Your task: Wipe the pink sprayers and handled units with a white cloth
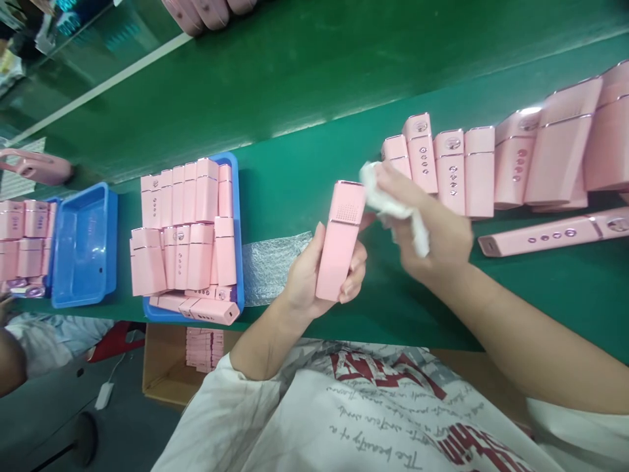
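My left hand (307, 278) is wrapped round a pink handheld device (337, 252), held upright and slightly tilted above the green table. Its visible face has a grille of small dots near the top and a shiny band below. In my right hand (435, 229) is a crumpled white cloth (393, 206), close to the device's upper right edge. Whether cloth and device touch I cannot tell. To the right, several more pink devices (451, 174) stand in a row, with one lying device (555, 234) in front of them.
A blue tray (239, 229) full of pink devices stands on the left. Bubble wrap (272, 269) lies between it and my left hand. Further left is another blue tray (83, 249). A cardboard box (167, 367) holding pink pieces sits below the table edge. Another person's arm (12, 360) shows far left.
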`<act>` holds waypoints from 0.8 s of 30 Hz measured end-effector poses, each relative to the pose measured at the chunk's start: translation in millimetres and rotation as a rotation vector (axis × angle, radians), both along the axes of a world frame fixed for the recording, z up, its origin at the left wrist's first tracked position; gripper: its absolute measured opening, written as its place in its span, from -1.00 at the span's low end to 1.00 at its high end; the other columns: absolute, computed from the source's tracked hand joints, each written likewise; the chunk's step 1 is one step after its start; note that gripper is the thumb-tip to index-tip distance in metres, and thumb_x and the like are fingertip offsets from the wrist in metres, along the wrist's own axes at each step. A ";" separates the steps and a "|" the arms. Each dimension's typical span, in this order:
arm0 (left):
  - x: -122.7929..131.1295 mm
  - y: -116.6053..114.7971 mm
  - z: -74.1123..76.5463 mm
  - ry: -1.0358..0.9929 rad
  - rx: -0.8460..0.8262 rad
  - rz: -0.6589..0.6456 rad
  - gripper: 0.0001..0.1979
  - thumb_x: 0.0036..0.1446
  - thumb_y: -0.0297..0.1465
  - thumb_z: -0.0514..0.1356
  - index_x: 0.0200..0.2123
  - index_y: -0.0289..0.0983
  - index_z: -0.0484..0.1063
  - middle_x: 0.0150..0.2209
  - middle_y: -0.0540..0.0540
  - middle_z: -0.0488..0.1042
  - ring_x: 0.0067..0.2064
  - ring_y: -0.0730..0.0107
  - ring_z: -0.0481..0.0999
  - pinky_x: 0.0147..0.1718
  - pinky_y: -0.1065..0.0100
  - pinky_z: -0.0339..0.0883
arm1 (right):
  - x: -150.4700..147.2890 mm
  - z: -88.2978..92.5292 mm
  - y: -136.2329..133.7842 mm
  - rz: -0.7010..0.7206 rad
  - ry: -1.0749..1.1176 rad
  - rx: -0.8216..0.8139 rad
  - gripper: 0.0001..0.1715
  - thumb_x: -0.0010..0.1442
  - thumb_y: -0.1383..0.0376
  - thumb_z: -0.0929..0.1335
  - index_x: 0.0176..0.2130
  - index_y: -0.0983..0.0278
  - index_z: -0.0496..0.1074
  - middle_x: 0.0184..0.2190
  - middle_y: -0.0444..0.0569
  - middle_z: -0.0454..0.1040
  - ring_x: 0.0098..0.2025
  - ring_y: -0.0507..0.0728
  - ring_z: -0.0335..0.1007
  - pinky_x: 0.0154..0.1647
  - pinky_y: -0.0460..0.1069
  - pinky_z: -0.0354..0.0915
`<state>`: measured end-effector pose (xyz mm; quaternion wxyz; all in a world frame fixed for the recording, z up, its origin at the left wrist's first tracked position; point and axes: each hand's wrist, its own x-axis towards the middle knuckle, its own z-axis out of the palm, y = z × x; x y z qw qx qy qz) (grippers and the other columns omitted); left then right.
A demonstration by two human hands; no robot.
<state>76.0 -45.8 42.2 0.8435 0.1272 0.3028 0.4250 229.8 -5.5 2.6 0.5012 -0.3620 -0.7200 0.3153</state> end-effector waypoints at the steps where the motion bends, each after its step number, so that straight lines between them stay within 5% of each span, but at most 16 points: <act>1: -0.5 -1.3 2.0 -0.021 0.037 -0.009 -0.53 0.30 -0.13 -0.11 -0.18 -0.33 0.46 -0.54 0.01 0.31 -0.68 0.59 0.24 -0.79 0.55 0.12 | 2.3 -0.2 3.4 -0.111 0.067 -0.057 -0.61 0.33 0.31 0.18 0.10 0.10 0.34 0.10 -0.12 0.40 0.18 0.16 0.28 0.13 0.12 0.31; 4: -1.5 -3.3 6.3 -0.007 0.092 -0.002 -0.51 0.30 -0.14 -0.14 0.00 -0.32 0.40 -0.50 0.01 0.29 -0.66 0.59 0.24 -0.76 0.56 0.16 | 6.0 2.8 6.8 -0.289 0.215 -0.131 -0.67 0.27 0.37 0.24 -0.02 0.14 0.44 -0.09 -0.06 0.52 -0.11 0.10 0.47 -0.20 0.00 0.41; 11: -2.7 -2.3 0.9 0.022 0.135 0.013 -0.50 0.32 -0.14 -0.18 -0.04 -0.31 0.41 -0.47 -0.01 0.30 -0.61 0.58 0.30 -0.70 0.56 0.25 | 3.1 23.7 -8.7 -0.064 0.002 -0.163 -0.84 0.18 0.34 0.33 -0.21 0.27 0.48 -0.42 -0.12 0.53 -0.53 -0.03 0.33 -0.55 -0.10 0.24; 17: 0.6 -4.9 -3.8 0.062 0.140 0.000 -0.59 0.26 -0.10 -0.02 -0.13 -0.28 0.43 -0.47 0.01 0.33 -0.60 0.58 0.34 -0.69 0.55 0.27 | 2.8 28.5 -9.1 -0.112 0.044 -0.232 -0.95 0.14 0.26 0.38 -0.35 0.19 0.45 -0.51 -0.20 0.48 -0.56 -0.04 0.30 -0.59 -0.11 0.17; 24: 3.9 -5.4 -7.4 0.138 0.077 -0.045 -0.56 0.23 -0.07 0.02 -0.34 -0.36 0.41 -0.52 -0.02 0.36 -0.65 0.56 0.36 -0.73 0.53 0.24 | 3.5 29.6 -8.6 -0.049 0.001 -0.239 -0.68 0.09 0.11 0.42 -0.47 0.24 0.30 -0.60 -0.19 0.37 -0.60 -0.06 0.20 -0.64 -0.11 0.05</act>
